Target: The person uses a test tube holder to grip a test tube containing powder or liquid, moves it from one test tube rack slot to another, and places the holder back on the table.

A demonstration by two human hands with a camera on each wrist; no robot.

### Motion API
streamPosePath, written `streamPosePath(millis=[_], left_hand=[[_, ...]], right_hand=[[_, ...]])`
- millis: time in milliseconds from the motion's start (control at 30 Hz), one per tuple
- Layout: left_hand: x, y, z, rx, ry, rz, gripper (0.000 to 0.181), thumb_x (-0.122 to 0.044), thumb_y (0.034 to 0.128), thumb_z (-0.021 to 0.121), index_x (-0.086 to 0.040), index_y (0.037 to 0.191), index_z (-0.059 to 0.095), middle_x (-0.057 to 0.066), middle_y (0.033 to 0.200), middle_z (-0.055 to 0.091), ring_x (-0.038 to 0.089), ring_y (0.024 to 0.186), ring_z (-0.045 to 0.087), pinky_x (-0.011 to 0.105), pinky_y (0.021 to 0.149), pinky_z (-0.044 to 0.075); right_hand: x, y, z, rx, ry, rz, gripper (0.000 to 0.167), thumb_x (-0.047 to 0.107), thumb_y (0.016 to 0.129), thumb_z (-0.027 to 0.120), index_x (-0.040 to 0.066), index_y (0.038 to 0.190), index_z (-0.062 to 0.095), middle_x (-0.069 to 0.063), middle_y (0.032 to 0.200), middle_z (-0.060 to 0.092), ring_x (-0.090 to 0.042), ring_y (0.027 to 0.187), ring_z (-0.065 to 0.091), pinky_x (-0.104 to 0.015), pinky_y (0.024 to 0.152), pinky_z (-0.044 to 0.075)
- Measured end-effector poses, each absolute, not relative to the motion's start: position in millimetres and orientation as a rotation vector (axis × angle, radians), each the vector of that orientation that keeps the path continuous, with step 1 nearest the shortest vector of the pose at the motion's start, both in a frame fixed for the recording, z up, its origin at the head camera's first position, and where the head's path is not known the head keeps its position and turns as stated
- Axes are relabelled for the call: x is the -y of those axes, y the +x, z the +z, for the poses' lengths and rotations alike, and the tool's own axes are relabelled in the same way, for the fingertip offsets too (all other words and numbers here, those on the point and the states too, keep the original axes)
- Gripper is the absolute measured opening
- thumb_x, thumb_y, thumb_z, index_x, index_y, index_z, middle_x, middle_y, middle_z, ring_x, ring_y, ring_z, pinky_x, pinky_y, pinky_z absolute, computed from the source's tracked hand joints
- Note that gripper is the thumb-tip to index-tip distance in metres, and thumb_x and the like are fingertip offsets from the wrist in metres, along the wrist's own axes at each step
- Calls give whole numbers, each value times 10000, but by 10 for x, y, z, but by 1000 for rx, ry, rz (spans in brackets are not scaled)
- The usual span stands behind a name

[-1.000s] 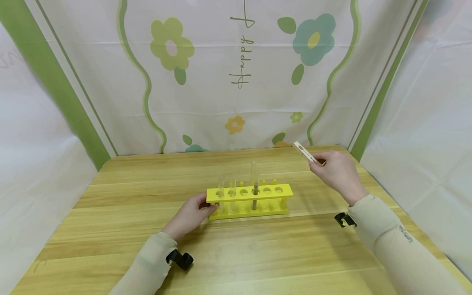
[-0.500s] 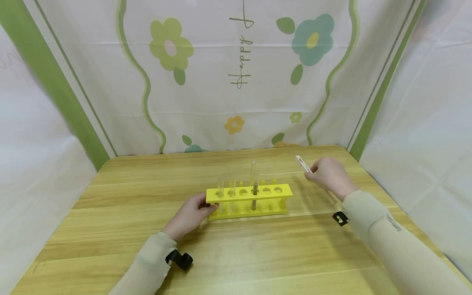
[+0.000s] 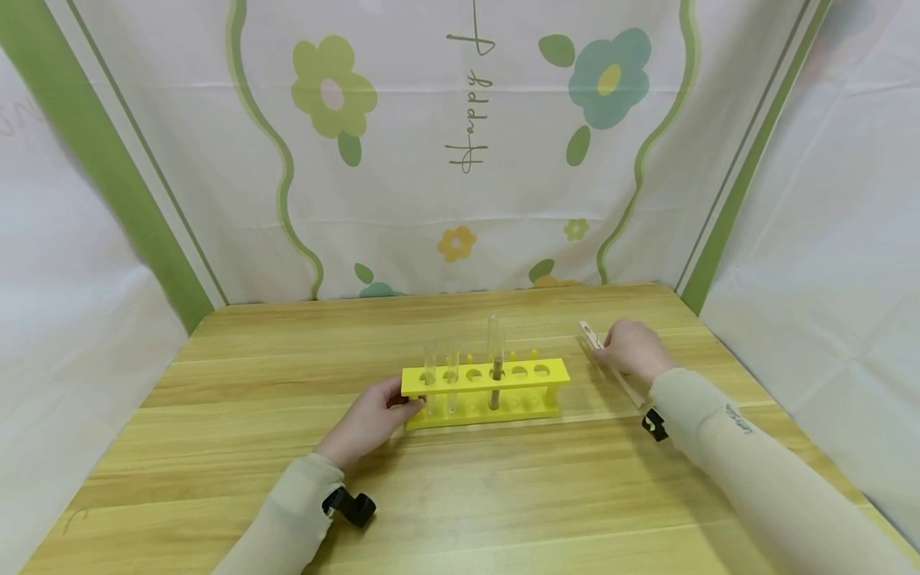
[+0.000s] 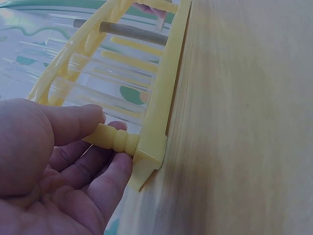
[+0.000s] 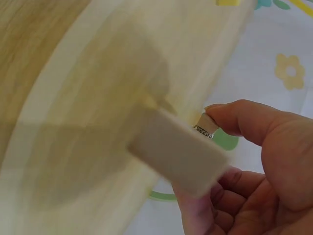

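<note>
My left hand [image 3: 370,419] grips the left end post [image 4: 115,138] of a yellow test tube rack [image 3: 460,389], thumb and fingers round it. Two clear test tubes [image 3: 453,375] stand in the rack's left holes. A taller tube [image 3: 496,399] further right has something grey in its lower part. To the right of the rack, my right hand [image 3: 634,347] pinches a wooden test tube clamp [image 3: 589,334] low over the table. In the right wrist view the clamp's handle end [image 5: 181,152] is blurred, with a metal spring [image 5: 204,131] near the thumb. I cannot tell whether the clamp touches the table.
The wooden table [image 3: 460,495] extends on all sides of the rack. A white flowered curtain [image 3: 417,160] hangs along its back edge, and white fabric [image 3: 812,263] hangs at both sides. A black strap mount [image 3: 350,506] sits on each wrist.
My right hand has come down toward the table with the test tube clamp, shifting slightly left. The left hand and the rack have stayed in place.
</note>
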State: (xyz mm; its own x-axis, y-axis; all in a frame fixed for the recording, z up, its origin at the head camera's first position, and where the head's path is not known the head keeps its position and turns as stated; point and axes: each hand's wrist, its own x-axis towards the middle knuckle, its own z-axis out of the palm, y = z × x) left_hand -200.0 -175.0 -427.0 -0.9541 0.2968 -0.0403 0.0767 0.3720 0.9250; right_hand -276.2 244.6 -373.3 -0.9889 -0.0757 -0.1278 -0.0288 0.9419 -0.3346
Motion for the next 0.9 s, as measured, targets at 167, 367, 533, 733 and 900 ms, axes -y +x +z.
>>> streamPosePath(millis=[167,367,533,733,900], left_hand=[[1752,-1998,-4271,-2426,349,1629,284,-185,969,666,-174,1253,644,16,1149,663,192,997,596,352,821,500],[1756,-2004,-4284,-2430,370,1624,286,-189,973,662,-178,1258,641,10,1146,662,197,997,599,349,822,504],[1757,-2005,-4286,-2430,372,1617,282,-191,975,660,-187,1256,640,2,1149,659,195,1014,600,352,840,505],[1755,-1997,-4269,-2423,361,1622,281,-185,973,662,-172,1253,642,15,1161,658,190,1028,598,348,847,504],[1754,-1997,-4262,-2437,378,1619,247,-181,972,663,-160,1218,654,30,1122,665,200,975,591,358,814,492]], right_hand=[[-2409,-2812,-3823,-2940,-63,-485,292,286,912,699,4,838,691,-90,773,647,-221,663,583,-342,609,499],[-2338,-2828,-3871,-2936,-54,-498,281,279,901,709,32,778,658,-86,728,619,-210,624,563,-318,568,481],[-2285,-2844,-3911,-2928,-43,-532,288,250,900,712,51,717,612,-72,672,586,-180,568,543,-289,521,480],[-2240,-2863,-3954,-2933,-73,-524,297,231,895,702,62,681,584,-65,624,574,-164,517,531,-274,483,470],[-2212,-2879,-3982,-2926,-68,-522,304,244,905,705,52,695,596,-68,625,581,-165,518,537,-273,480,463]])
